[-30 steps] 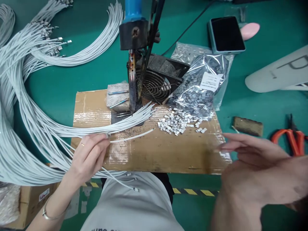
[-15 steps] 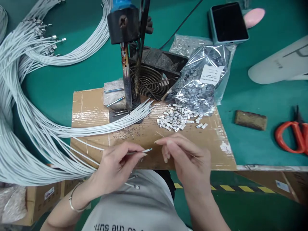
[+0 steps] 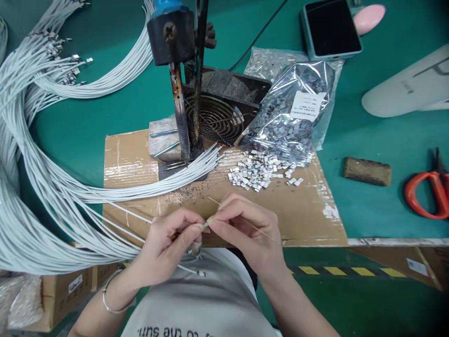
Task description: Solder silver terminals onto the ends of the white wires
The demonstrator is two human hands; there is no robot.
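Observation:
My left hand (image 3: 175, 245) is closed in a pinch on a white cable (image 3: 206, 225) close to its end. Thumb and forefinger of my right hand (image 3: 250, 234) meet at that cable's tip, so the tip is mostly covered. A thin, solder-like wire (image 3: 214, 201) runs through my right hand and sticks out on both sides. Just beyond my hands lies a fanned bundle of white cables (image 3: 157, 188), its ends under a soldering iron (image 3: 180, 117). A pile of small metal connectors (image 3: 257, 171) is on the cardboard (image 3: 305, 220), past my right hand.
Behind the iron stands a small fan (image 3: 213, 117). A plastic bag of connectors (image 3: 287, 117) leans beside it. Rightward are a brown block (image 3: 366, 171), red-handled scissors (image 3: 426, 194), a white bottle (image 3: 407, 89) and a dark-screened device (image 3: 331, 28). More cables (image 3: 42, 224) fill the left.
My right hand has moved left, bringing its fingertips from a gap away onto the cable's tip. My left hand still pinches the cable, nearly in the same place.

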